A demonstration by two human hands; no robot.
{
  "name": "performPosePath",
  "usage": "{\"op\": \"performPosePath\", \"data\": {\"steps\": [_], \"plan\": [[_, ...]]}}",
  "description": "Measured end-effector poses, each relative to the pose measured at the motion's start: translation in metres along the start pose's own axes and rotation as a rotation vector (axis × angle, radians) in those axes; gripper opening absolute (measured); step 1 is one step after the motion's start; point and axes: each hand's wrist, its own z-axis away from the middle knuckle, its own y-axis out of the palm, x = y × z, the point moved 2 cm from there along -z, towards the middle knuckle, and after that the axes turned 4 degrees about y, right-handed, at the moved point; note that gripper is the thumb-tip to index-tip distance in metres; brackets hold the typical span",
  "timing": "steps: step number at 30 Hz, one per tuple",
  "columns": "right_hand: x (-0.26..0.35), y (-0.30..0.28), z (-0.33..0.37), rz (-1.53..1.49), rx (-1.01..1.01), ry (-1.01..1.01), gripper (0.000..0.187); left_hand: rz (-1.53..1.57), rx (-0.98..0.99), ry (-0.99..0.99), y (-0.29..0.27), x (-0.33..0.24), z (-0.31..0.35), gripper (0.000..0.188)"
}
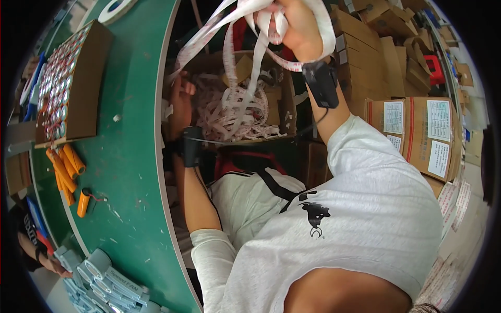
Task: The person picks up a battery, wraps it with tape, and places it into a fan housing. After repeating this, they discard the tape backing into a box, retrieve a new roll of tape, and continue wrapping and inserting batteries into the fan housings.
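Note:
Long white paper strips with red print are bunched in my right hand, raised at the top of the view with its fingers closed round them. One loop passes round my right wrist, and other lengths dangle downward. My left hand is lower, beside the table edge; its fingers are curled where one strip runs down to them. Beneath both hands, an open cardboard box holds a tangled heap of similar strips. Black devices with cables are strapped to both wrists.
The green table lies on my left, with a box of battery cells, loose orange cylinders, a tape roll and grey-blue handheld fans. Another person's hand is beyond them. Stacked cartons stand on my right.

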Motion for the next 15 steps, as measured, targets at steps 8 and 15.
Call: {"op": "performPosePath", "data": {"steps": [8,15], "plan": [[-0.113,-0.114,-0.050,1.184,-0.528,-0.207,0.017,0.259,-0.765,0.060,-0.054,0.059,-0.019,0.042],[-0.292,-0.184,-0.005,1.849,-0.020,0.706,0.030,-1.321,0.129,0.013,-0.095,0.195,0.113,0.057]]}}
